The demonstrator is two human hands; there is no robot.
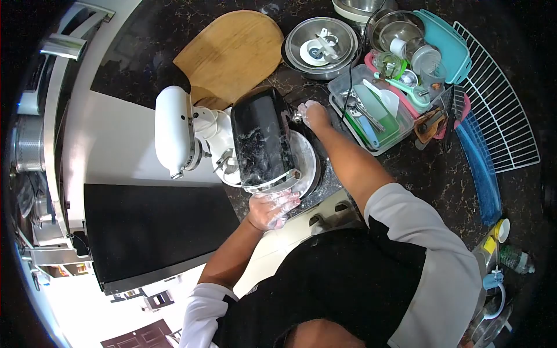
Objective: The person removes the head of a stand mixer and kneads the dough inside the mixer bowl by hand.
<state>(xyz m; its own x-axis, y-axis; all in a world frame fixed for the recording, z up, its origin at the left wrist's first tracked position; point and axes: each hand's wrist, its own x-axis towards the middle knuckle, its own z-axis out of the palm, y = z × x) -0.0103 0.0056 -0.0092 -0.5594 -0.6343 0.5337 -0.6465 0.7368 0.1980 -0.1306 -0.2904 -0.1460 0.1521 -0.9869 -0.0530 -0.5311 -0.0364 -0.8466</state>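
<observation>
Mid-frame, your left hand point(268, 212) meets the black machine's point(259, 139) lower end, your right hand point(315, 115) its knob point(297, 117); whether either grips, I can't tell. Floury fingers could slip.

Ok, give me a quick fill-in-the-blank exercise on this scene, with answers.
The left hand and the right hand are both dusted with ____ powder.
Both hands are at a mixer whose top housing is coloured ____.
The broad cutting board on the counter is made of ____.

Missing words: white; black; wood.
</observation>
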